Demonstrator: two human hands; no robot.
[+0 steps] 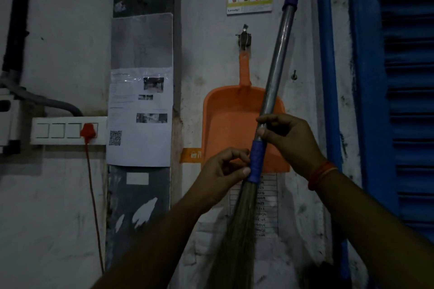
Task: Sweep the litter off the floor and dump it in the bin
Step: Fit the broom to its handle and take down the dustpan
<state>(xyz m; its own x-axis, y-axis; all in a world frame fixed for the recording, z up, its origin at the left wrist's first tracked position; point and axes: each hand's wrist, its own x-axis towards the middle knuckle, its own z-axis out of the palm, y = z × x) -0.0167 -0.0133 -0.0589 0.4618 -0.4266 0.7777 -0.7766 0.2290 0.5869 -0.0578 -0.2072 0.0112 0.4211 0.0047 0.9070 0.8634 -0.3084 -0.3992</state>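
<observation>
Gripping the broom [274,82] pole with the right hand [291,141] while the left hand [225,176] pinches its blue wrap, lift it gently clear of the orange dustpan [225,124].

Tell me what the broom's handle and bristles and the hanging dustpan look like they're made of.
Broom handle: looks like bare metal tube, grey with a dull sheen, with purple and blue sleeves that seem plastic. Bristles: thin tan strands fanning out, probably dried grass, though the dim light leaves that open. Dustpan: one-piece moulded orange plastic, smooth matte, hanging from a wall hook.
</observation>
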